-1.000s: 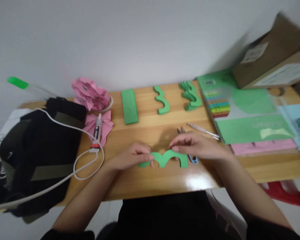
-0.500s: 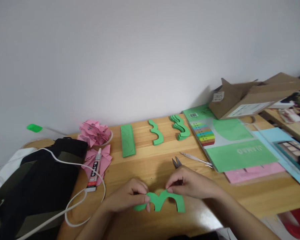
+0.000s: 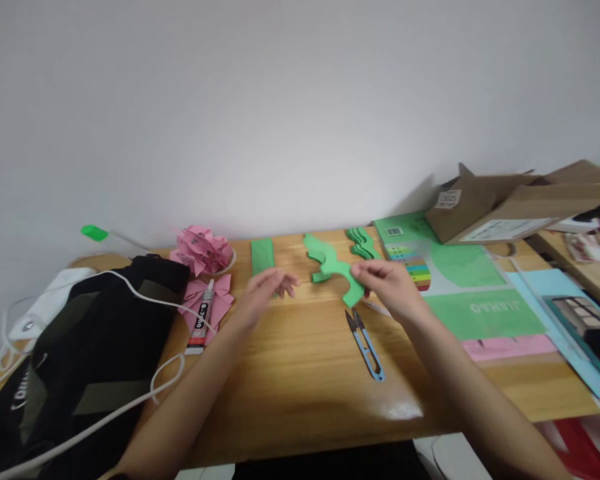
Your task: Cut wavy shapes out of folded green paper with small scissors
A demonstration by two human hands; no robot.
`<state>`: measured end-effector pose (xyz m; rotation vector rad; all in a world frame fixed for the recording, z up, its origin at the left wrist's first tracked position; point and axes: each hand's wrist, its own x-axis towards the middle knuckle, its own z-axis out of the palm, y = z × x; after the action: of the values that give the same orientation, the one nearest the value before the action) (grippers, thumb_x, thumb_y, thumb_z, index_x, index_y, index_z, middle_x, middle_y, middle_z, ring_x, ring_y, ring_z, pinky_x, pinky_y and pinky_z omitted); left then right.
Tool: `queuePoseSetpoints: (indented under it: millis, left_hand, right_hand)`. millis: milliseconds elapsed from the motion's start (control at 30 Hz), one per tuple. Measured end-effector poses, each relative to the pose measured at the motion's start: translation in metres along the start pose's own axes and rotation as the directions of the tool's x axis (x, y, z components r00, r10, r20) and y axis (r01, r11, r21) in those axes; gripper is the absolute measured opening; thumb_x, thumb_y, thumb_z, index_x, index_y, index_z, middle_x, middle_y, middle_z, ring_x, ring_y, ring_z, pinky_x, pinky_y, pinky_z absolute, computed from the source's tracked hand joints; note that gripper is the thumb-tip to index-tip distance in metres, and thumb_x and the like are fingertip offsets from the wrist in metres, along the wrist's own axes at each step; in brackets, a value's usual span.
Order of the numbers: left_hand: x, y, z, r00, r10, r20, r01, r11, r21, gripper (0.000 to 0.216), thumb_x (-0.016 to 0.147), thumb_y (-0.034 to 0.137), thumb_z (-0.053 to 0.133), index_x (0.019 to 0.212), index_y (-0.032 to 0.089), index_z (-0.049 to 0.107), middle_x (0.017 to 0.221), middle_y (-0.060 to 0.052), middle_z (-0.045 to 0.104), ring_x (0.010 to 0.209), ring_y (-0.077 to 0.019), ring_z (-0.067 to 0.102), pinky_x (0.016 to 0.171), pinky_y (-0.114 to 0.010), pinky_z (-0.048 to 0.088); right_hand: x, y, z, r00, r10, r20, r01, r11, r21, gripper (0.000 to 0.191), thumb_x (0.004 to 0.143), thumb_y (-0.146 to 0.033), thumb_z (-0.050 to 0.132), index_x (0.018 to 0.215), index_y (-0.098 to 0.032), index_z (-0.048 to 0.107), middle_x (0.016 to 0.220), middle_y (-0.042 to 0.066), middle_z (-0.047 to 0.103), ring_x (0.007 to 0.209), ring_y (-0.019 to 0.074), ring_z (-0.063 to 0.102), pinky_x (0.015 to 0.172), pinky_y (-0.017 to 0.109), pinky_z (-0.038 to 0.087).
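We find the right hand pinching the strip, which extends to that hand's ten o'clock; contact with the second strip cannot be told. The left hand, at the strip's nine o'clock, is loosely open, nothing seen in it. We advise a light, level pinch, lest the curves bend or snag.

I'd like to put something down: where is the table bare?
Bare wood lies between the left hand and scissors, down to the front edge. Crowded: the back, with pink flower and stacked green cutouts; the left, under black fabric.
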<state>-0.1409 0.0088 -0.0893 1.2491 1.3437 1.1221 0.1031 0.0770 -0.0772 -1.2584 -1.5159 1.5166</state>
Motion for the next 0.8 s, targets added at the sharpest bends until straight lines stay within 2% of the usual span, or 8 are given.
queuePoseSetpoints:
  millis: [100,233,333,433,667,800]
  left_hand:
    - [0.024,0.0,0.012,0.977,0.062,-0.204,-0.041,0.993,0.108,0.025,0.087,0.036,0.049,0.078,0.017,0.063,0.08,-0.005,0.068,0.072,-0.0154,0.061,0.069,-0.027,0.046]
    - [0.035,-0.014,0.037,0.939,0.161,-0.304,-0.077,0.96,0.271,0.01,0.081,0.019,0.056,0.074,0.017,0.062,0.08,-0.004,0.066,0.08,-0.0181,0.061,0.077,-0.032,0.047]
    - [0.038,-0.026,0.052,0.923,0.232,-0.306,-0.113,0.926,0.361,0.008,0.081,0.014,0.057,0.077,0.018,0.064,0.087,-0.006,0.067,0.089,-0.0203,0.061,0.084,-0.036,0.047]
    - [0.042,-0.035,0.059,0.91,0.29,-0.296,-0.147,0.893,0.426,0.01,0.082,0.013,0.056,0.079,0.018,0.064,0.088,-0.007,0.068,0.091,-0.0219,0.062,0.085,-0.038,0.048]
    - [0.047,-0.05,0.06,0.889,0.387,-0.245,-0.218,0.828,0.517,0.014,0.084,0.012,0.055,0.082,0.019,0.066,0.087,-0.006,0.071,0.088,-0.0216,0.063,0.081,-0.038,0.05]
    - [0.045,-0.052,0.059,0.887,0.42,-0.192,-0.259,0.797,0.546,0.009,0.081,0.014,0.062,0.084,0.02,0.069,0.088,-0.006,0.072,0.088,-0.0219,0.063,0.082,-0.038,0.05]
  right_hand:
    - [0.032,0.002,0.018,0.979,0.105,-0.174,-0.097,0.994,0.057,0.022,0.091,-0.035,0.06,0.094,-0.013,0.066,0.079,0.0,0.064,0.06,0.0105,0.057,0.058,0.025,0.05]
    - [0.053,0.014,0.047,0.933,0.251,-0.256,-0.232,0.967,0.104,0.028,0.094,-0.033,0.058,0.115,-0.015,0.06,0.109,0.007,0.065,0.087,0.0193,0.066,0.073,0.037,0.057]
    - [0.055,0.019,0.057,0.91,0.315,-0.271,-0.289,0.948,0.13,0.03,0.093,-0.032,0.06,0.118,-0.016,0.06,0.115,0.008,0.063,0.094,0.0218,0.065,0.077,0.039,0.057]
    - [0.055,0.022,0.06,0.898,0.357,-0.258,-0.329,0.933,0.147,0.031,0.093,-0.032,0.06,0.119,-0.016,0.06,0.117,0.008,0.063,0.096,0.0225,0.065,0.078,0.04,0.057]
    - [0.056,0.026,0.067,0.879,0.409,-0.244,-0.372,0.91,0.183,0.032,0.093,-0.031,0.06,0.12,-0.016,0.059,0.12,0.009,0.062,0.099,0.0232,0.064,0.081,0.042,0.056]
    - [0.057,0.028,0.067,0.875,0.421,-0.241,-0.381,0.904,0.196,0.032,0.093,-0.031,0.06,0.121,-0.016,0.059,0.121,0.009,0.062,0.1,0.0233,0.064,0.082,0.043,0.056]
